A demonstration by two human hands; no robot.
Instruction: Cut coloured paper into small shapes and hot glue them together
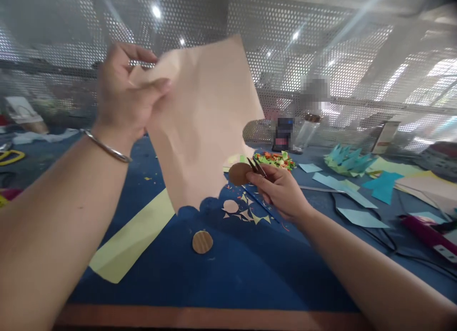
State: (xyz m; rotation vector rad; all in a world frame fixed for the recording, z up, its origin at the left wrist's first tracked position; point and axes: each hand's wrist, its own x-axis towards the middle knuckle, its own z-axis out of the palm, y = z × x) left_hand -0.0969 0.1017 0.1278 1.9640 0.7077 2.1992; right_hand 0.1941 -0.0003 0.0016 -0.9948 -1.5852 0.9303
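Note:
My left hand, raised at the upper left, pinches the corner of a peach sheet of paper. Round bites are cut out of the sheet's lower and right edges. Between the fingers of my right hand is a brown cardboard disc, close to the sheet's lower right edge. The dark pointed blades of scissors stick up from the same hand; their handles are hidden. A second cardboard disc lies on the blue table, below a peach paper circle among pointed scraps.
A pale yellow strip lies left of centre. Farther back is a pile of colourful snippets. To the right are blue paper pieces, a spiky blue paper form, black cables and a purple object. Yellow-handled scissors lie far left.

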